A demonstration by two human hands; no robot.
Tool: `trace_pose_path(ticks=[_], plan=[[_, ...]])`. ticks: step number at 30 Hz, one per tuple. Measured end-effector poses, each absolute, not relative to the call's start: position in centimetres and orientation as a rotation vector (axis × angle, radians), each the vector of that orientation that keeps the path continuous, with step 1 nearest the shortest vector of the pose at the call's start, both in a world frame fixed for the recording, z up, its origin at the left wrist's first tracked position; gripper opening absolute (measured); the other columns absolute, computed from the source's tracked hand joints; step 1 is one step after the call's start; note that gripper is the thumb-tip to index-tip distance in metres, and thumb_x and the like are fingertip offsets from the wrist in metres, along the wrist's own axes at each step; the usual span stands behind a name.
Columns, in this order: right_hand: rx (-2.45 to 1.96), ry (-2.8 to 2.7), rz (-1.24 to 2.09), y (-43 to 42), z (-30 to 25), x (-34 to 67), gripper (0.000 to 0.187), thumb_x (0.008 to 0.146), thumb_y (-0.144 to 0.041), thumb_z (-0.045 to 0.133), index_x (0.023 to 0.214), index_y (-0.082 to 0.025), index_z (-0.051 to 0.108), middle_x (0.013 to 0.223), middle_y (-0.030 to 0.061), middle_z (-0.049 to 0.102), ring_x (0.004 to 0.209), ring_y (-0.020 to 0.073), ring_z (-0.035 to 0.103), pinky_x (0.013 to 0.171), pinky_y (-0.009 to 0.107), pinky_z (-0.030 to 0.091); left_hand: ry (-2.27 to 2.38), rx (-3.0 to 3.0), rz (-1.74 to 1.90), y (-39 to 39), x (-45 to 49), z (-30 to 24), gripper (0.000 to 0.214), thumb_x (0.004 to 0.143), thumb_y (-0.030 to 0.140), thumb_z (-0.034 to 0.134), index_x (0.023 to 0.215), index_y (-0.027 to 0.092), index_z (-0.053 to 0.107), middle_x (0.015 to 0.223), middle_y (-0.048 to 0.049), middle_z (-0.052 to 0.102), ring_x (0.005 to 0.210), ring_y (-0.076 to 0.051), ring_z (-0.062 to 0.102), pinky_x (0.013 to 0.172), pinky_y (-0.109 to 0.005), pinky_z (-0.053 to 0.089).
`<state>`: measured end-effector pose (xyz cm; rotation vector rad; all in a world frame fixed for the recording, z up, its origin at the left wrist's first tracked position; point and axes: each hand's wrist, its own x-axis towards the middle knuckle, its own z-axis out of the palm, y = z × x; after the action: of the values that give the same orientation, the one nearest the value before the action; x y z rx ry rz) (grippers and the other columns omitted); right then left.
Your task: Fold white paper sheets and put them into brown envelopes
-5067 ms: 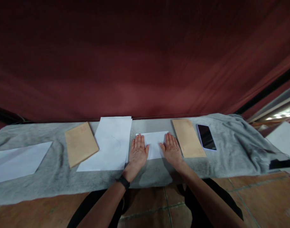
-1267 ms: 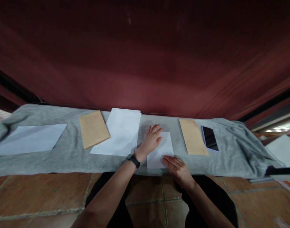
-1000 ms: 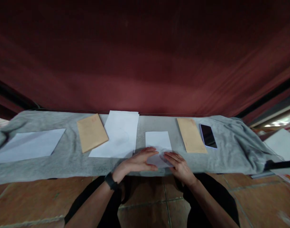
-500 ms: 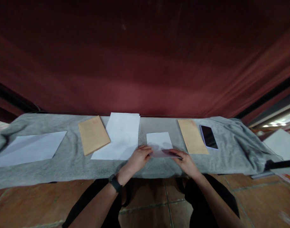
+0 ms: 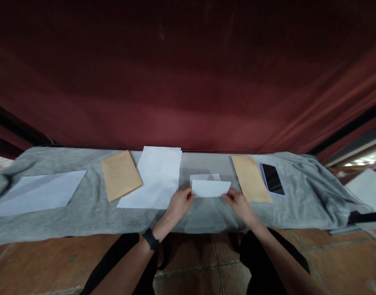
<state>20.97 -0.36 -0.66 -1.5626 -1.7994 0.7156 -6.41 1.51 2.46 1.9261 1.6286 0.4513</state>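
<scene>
A white sheet of paper (image 5: 210,189), folded into a low wide strip, is held level between both hands. My left hand (image 5: 181,203) pinches its left end, and my right hand (image 5: 238,205) pinches the lower right corner. Part of the paper (image 5: 203,177) shows behind the front strip; whether the two are one sheet I cannot tell. Left of my left hand lie larger white sheets (image 5: 161,168), partly under a stack of brown envelopes (image 5: 121,175). Another brown envelope (image 5: 250,177) rests just beyond my right hand.
A grey cloth (image 5: 95,219) covers the long narrow table. More white paper (image 5: 40,192) lies at the left end. A phone (image 5: 273,179) sits right of the single envelope. A dark red curtain (image 5: 175,90) hangs behind. Tiled floor (image 5: 190,270) shows below the front edge.
The paper in my hands has turned so its bright white face shows as a strip. It covers more of the paper behind. My right hand has shifted slightly right.
</scene>
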Motion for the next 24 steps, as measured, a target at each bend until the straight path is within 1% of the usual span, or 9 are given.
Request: trace_pose_path(ticks=[4,5,8,12,14,16,20,24], plan=[[-1.600,-1.816,0.601,0.1,-1.1,20.4,0.028,0.094,-0.042,0.051,0.093,-0.020,0.068,0.079,0.0053,0.072,0.074,0.0229,0.068,0.071,0.034,0.052,1.749,1.934,0.392,1.8,-6.0,2.7,0.008,0.094,0.025,0.061,0.090,0.020,0.066,0.082,-0.0008,0.072,0.075,-0.016,0.066,0.063,-0.024,0.038],[-1.612,-1.821,0.572,0.1,-1.2,20.3,0.028,0.095,-0.043,0.050,0.094,-0.021,0.067,0.077,0.0050,0.071,0.072,0.0227,0.067,0.070,0.034,0.051,1.773,1.933,0.379,1.8,-5.8,2.8,0.007,0.094,0.025,0.061,0.091,0.021,0.066,0.082,-0.0005,0.072,0.076,-0.016,0.067,0.063,-0.024,0.038],[-1.624,-1.805,0.513,0.3,-1.3,19.8,0.032,0.095,-0.042,0.048,0.109,-0.020,0.065,0.079,0.0056,0.071,0.073,0.0234,0.068,0.070,0.035,0.052,1.820,1.918,0.363,1.9,-5.5,3.1,0.006,0.094,0.027,0.061,0.092,0.022,0.064,0.083,-0.0001,0.073,0.077,-0.017,0.068,0.063,-0.025,0.038],[-1.669,-1.791,0.395,0.4,-1.7,19.2,0.043,0.097,-0.043,0.045,0.129,-0.017,0.058,0.091,0.0105,0.074,0.081,0.0271,0.070,0.075,0.039,0.054,1.853,1.877,0.373,2.0,-5.2,3.4,0.005,0.094,0.027,0.062,0.096,0.023,0.062,0.085,0.0002,0.073,0.078,-0.017,0.070,0.063,-0.025,0.041],[-1.696,-1.811,0.338,0.4,-1.9,18.9,0.045,0.098,-0.042,0.044,0.135,-0.017,0.054,0.098,0.0125,0.074,0.086,0.0279,0.071,0.077,0.040,0.054,1.867,1.840,0.378,2.1,-5.0,3.5,0.011,0.094,0.027,0.063,0.104,0.023,0.060,0.088,-0.0001,0.074,0.080,-0.018,0.070,0.064,-0.026,0.043],[-1.714,-1.842,0.274,0.5,-2.1,18.7,0.045,0.100,-0.039,0.042,0.139,-0.017,0.050,0.104,0.0129,0.074,0.092,0.0280,0.071,0.082,0.041,0.053,1.892,1.807,0.381,2.2,-4.9,3.5,0.023,0.093,0.026,0.064,0.114,0.022,0.057,0.091,-0.0013,0.075,0.082,-0.019,0.071,0.066,-0.027,0.045],[-1.784,-1.899,0.161,0.5,-2.1,18.2,0.043,0.102,-0.032,0.039,0.141,-0.017,0.048,0.110,0.0140,0.072,0.101,0.0305,0.068,0.088,0.046,0.050,1.932,1.814,0.382,2.3,-4.6,3.4,0.042,0.093,0.024,0.063,0.132,0.021,0.048,0.096,-0.0034,0.075,0.090,-0.022,0.072,0.072,-0.028,0.047],[-1.867,-1.953,0.094,0.3,-1.7,17.6,0.043,0.103,-0.029,0.037,0.141,-0.014,0.049,0.118,0.0175,0.069,0.105,0.0328,0.066,0.092,0.047,0.046,1.936,1.876,0.321,2.3,-4.5,3.2,0.045,0.095,0.024,0.060,0.138,0.020,0.044,0.100,-0.0054,0.075,0.090,-0.022,0.073,0.074,-0.029,0.048]])
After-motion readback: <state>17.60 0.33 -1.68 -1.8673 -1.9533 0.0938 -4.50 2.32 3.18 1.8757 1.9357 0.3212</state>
